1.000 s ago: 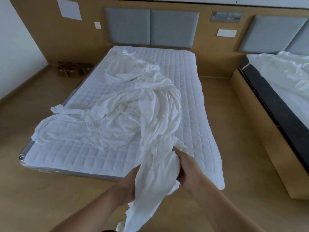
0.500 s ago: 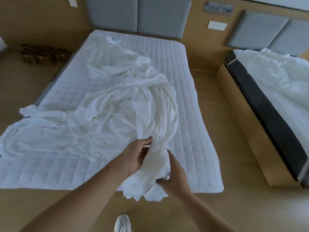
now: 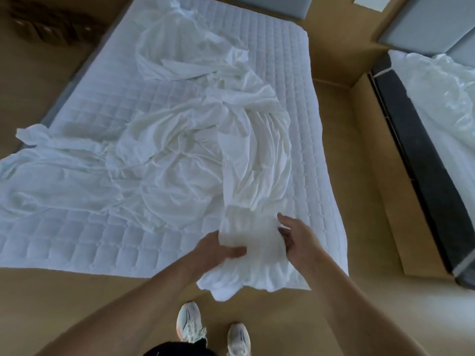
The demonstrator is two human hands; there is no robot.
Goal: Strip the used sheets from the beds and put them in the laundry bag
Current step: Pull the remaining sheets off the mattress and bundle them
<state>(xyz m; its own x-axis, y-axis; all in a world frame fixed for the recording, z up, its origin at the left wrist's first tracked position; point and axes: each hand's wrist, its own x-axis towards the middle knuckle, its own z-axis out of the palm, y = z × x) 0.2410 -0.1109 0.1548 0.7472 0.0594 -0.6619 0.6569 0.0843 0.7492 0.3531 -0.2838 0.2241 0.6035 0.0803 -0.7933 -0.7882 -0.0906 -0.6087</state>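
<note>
**A:** What have you got hold of?

**B:** The white sheet (image 3: 185, 155). My left hand (image 3: 218, 249) is curled around its bunched end at the lower centre of the frame, thumb on top of the cloth and the other fingers hidden under it. My right hand (image 3: 295, 238) is on the other side of the same bunch, fingers spread loosely and pressed against the fabric. I cannot tell whether that one is truly gripping or only resting there.

**A:** And the rest of the sheet?

**B:** It lies crumpled across the quilted mattress pad (image 3: 303, 104), running from my hands up toward the top centre of the frame, with a wide fold spilling to the left edge of the frame and over the side of the bed. The gathered end hangs a little past the near edge of the bed, above the floor (image 3: 77, 304).

**A:** Where do you stand?

**B:** At the foot of the bed. My two pale shoes (image 3: 190, 322) show at the bottom centre, on the tan floor, just below the hanging cloth.

**A:** Anything else in the room?

**B:** A second bed (image 3: 421, 140) at the right edge of the frame, with a dark mattress side in a wooden frame and rumpled white linen (image 3: 442, 98) on top. Grey padded headboard panels (image 3: 424, 24) sit at the upper right. At the upper left, dark brown objects (image 3: 43, 27) rest on the floor; they are too blurred to make out.
</note>
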